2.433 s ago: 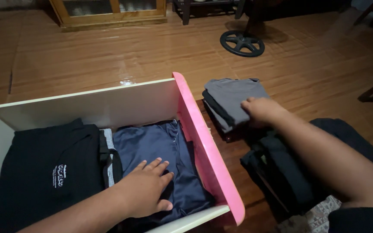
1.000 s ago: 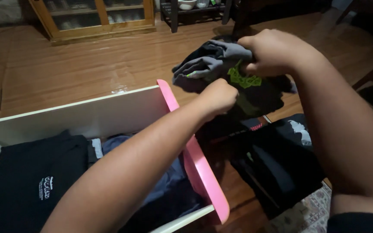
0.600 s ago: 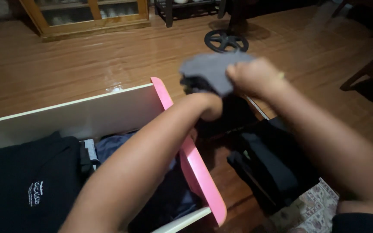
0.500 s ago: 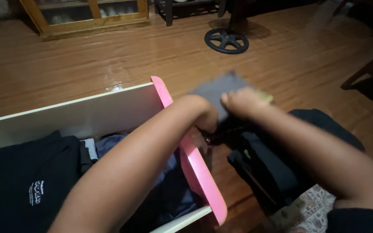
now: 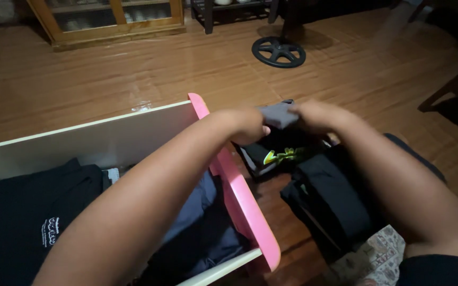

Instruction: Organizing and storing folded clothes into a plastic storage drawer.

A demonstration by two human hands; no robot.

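Head view: two hands, left and right, both clamped on one grey garment, above one black garment beside one pink-fronted drawer.

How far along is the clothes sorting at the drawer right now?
Done: a black shirt and a dark blue garment already lie folded in the drawer. In hand: the left hand and right hand both grip a grey garment over a black piece with a green print. Left: that piece and the black pile on the floor.
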